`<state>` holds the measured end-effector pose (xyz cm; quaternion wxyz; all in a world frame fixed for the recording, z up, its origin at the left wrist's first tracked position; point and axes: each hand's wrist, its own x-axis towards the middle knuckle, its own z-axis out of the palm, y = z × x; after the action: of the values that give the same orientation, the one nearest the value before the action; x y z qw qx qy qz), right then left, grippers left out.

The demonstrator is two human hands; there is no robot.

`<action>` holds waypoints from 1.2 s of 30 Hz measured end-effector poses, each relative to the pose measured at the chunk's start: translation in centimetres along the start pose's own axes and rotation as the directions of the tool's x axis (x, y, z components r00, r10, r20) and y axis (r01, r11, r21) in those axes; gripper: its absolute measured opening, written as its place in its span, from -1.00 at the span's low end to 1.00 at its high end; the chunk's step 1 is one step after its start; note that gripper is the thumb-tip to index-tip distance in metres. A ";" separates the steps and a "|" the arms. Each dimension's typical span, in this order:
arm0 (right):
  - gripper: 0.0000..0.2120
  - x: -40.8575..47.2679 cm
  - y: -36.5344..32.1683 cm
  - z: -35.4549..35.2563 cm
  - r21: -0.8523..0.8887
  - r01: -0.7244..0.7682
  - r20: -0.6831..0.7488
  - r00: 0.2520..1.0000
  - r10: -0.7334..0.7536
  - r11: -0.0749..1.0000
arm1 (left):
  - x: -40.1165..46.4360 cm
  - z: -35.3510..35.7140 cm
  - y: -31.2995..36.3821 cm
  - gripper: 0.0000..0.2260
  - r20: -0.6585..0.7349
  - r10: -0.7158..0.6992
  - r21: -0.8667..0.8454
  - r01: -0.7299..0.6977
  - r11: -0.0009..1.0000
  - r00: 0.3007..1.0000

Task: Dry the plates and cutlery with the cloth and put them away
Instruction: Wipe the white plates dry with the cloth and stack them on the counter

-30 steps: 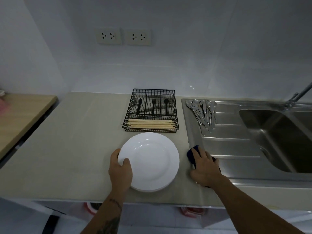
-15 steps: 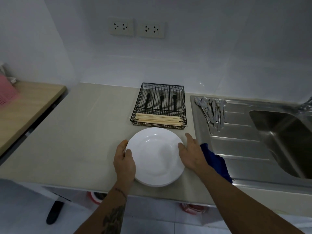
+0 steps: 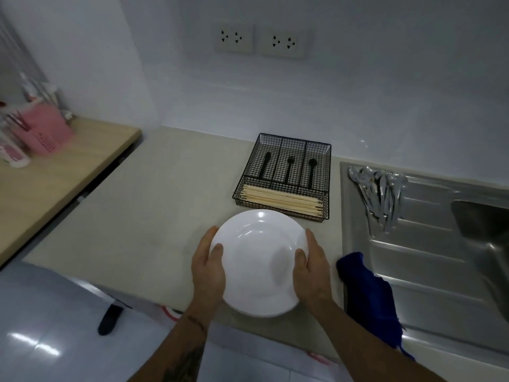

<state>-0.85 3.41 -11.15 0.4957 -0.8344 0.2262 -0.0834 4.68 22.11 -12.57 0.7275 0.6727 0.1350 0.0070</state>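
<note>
Both hands grip the white plate (image 3: 257, 261) by opposite rims, left hand (image 3: 208, 267) and right hand (image 3: 312, 267) with thumbs curled over its edge. The plate sits just in front of the wire cutlery basket (image 3: 283, 175) on the tabletop (image 3: 154, 216); blue cloth (image 3: 367, 290) lies right of the plate, spoons (image 3: 381, 193) right of the basket.

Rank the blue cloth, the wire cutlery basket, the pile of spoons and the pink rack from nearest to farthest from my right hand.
From the right hand:
1. Blue cloth, just right of it.
2. Wire cutlery basket, behind the plate.
3. Pile of spoons, on the drainboard, right.
4. Pink rack, far left.
</note>
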 end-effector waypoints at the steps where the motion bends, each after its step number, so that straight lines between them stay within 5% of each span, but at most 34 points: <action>1: -0.49 0.3 -0.6 0.3 -0.009 0.023 0.005 1.000 -0.023 1.000 | 0.2 -0.3 0.4 -0.62 -0.013 0.024 0.002 -0.024 1.000 1.000; 11: -0.40 4.1 -8.7 6.2 -0.003 0.197 -0.008 0.980 -0.197 0.980 | 6.6 -5.6 5.8 -0.54 -0.141 0.116 -0.028 -0.121 0.992 0.983; 16: -0.41 5.8 -12.2 11.4 -0.014 0.190 -0.063 0.980 -0.190 0.982 | 12.4 -9.0 7.4 -0.64 -0.074 0.097 -0.036 -0.100 0.994 0.993; 24: -0.38 7.9 -18.2 21.6 0.035 0.078 -0.211 0.975 -0.069 0.996 | 24.2 -15.1 10.9 -0.55 0.093 0.089 0.049 -0.094 0.994 0.992; 36: -0.50 13.5 -21.8 25.7 0.008 -0.050 -0.288 0.956 0.050 0.999 | 33.7 -14.0 13.7 -0.66 0.230 0.080 0.128 -0.112 0.985 0.970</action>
<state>26.84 26.36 -6.21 0.4598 -0.8071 0.3169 -0.1914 36.58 43.56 -6.27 0.6879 0.7243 0.0193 -0.0432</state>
